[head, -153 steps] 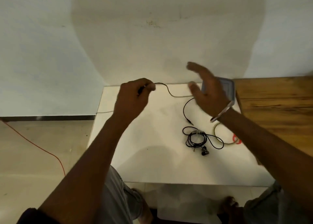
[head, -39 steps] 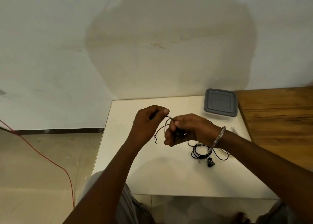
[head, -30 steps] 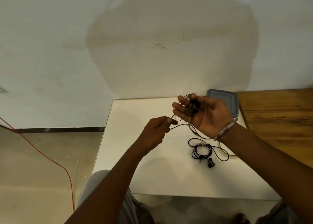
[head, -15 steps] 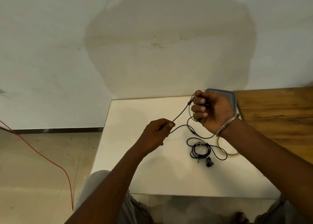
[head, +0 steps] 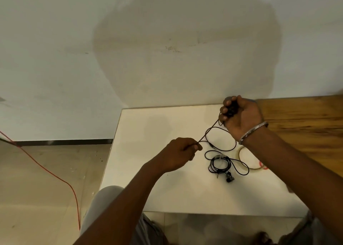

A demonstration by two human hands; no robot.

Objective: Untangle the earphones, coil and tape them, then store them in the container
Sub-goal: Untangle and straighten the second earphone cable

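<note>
The table (head: pixel 148 189) top looks smooth, matt white, like laminate. At 3 o'clock of it the bench (head: pixel 306 118) shows varnished wood, grain visible, with a slight sheen. The cable (head: pixel 209 129) and the coil (head: pixel 220 164) at 5 o'clock of centre look like thin black rubbery plastic, faintly glossy. The bangle (head: pixel 252 132) is polished metal. The tape (head: pixel 245 166) ring looks clear, glossy plastic. The wall (head: pixel 92 50) is matt painted plaster; the floor (head: pixel 37 189) is smooth tile.
</note>
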